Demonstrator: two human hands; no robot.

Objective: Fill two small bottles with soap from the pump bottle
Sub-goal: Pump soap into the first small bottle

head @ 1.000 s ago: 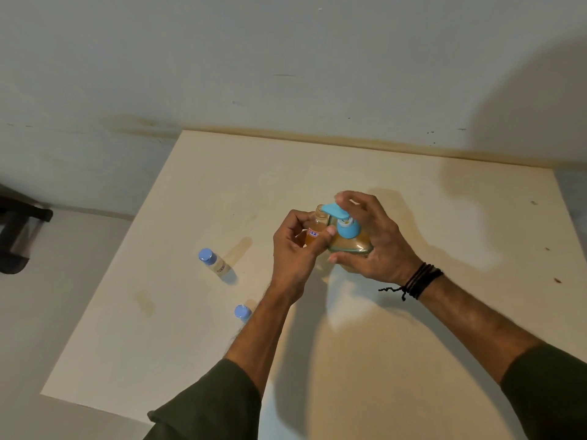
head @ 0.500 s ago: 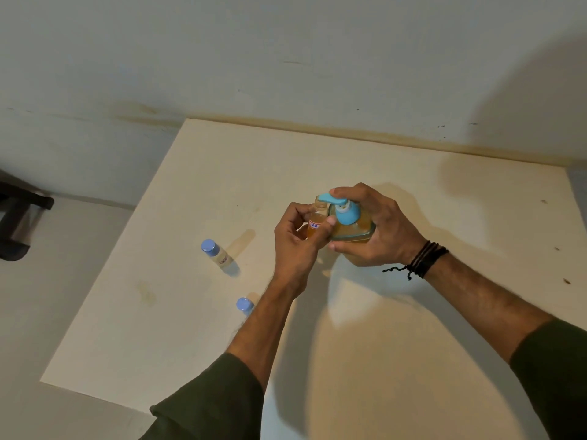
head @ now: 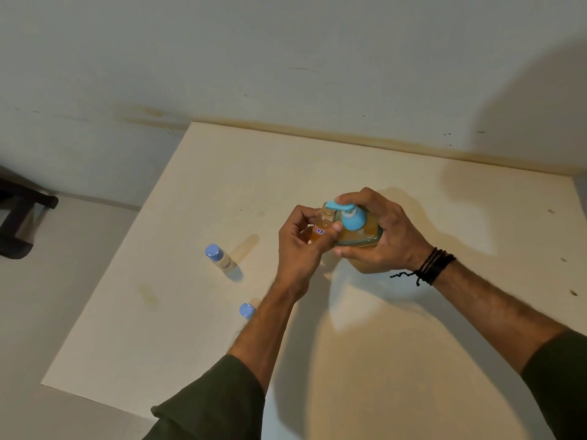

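**user1:** Soap-filling setup as it's seen from the head cam, quick rundown. Pump bottle (head: 359, 231), amber soap inside with a blue pump head, is stood on the cream table (head: 413, 360), roughly mid-table. It's wrapped by the right hand (head: 381, 236): fingers are curled over the top of the pump and the thumb is laid along the near side of the body. A black cord bracelet (head: 433, 265) is worn on that wrist.

**user2:** and the little bottle?

**user1:** Small open bottle (head: 321, 225) is pinched by the left hand (head: 300, 246), thumb and fingers closed round it, and it's held right against the left side of the pump bottle. Its mouth is tucked just under the blue spout. Amber liquid can be seen in its lower part, and a white label with red and blue print is stuck on the front. Whether soap is coming out of the spout can't be told.

**user2:** second one?

**user1:** Capped small bottle (head: 219, 258) is stood well apart, off to the left on the table, blue cap on, contents looking clear or pale. A loose blue cap (head: 246, 310) is parked nearer the front, just beside the left forearm and partly hidden by it. Dark green sleeves are worn on both arms. A dark piece of furniture (head: 22, 217) is cut off at the far left edge.
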